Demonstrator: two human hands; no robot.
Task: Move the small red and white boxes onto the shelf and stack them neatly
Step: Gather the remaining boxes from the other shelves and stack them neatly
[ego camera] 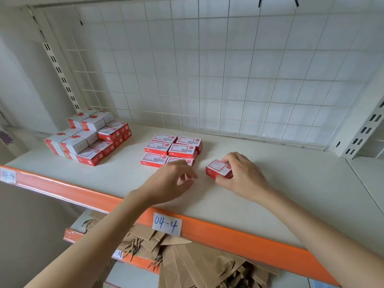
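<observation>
Gripping a red and white box [219, 169] on the shelf [270, 183], right hand [241, 175]; left hand [172, 181] just beside, loosely curled, holding nothing.

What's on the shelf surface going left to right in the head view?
Tall mixed stack of boxes → flat block of red and white boxes → left hand → single box gripped by right hand → slotted upright.
</observation>
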